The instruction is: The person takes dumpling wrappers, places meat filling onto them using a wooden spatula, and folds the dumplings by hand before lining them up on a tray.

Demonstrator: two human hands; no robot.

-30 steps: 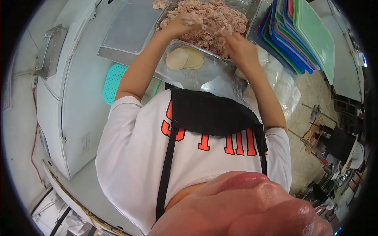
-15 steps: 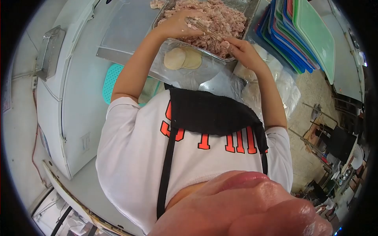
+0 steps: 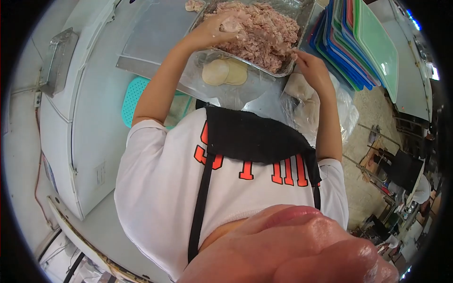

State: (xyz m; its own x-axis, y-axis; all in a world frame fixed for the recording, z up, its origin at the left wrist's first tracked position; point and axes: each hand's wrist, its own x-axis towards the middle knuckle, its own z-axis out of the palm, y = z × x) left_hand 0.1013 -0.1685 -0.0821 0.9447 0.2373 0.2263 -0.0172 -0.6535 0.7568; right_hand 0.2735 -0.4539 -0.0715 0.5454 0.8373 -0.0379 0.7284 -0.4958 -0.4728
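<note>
My left hand (image 3: 212, 32) is cupped over the near left side of a metal tray (image 3: 282, 73), holding a pale, round piece (image 3: 231, 23) that looks like a dough wrapper with some meat on it. Ground meat (image 3: 266, 30) is heaped in the tray. At the tray's right edge my right hand (image 3: 312, 68) pinches the end of a thin tool (image 3: 286, 50), whose other end reaches into the meat. Overlapping round wrappers (image 3: 216, 72) lie on plastic film just in front of the tray.
Plastic bags of pale rounds (image 3: 306, 106) lie at the right. Beyond them stand stacked coloured boards or lids (image 3: 351, 42). A clear flat lid or tray (image 3: 158, 33) is at upper left, with a small filled piece (image 3: 193, 5) near it. A turquoise perforated basket (image 3: 133, 101) is below.
My right hand has moved right and slightly down, away from my left hand, and the tool now dips into the meat. My left hand has stayed near the tray's left side.
</note>
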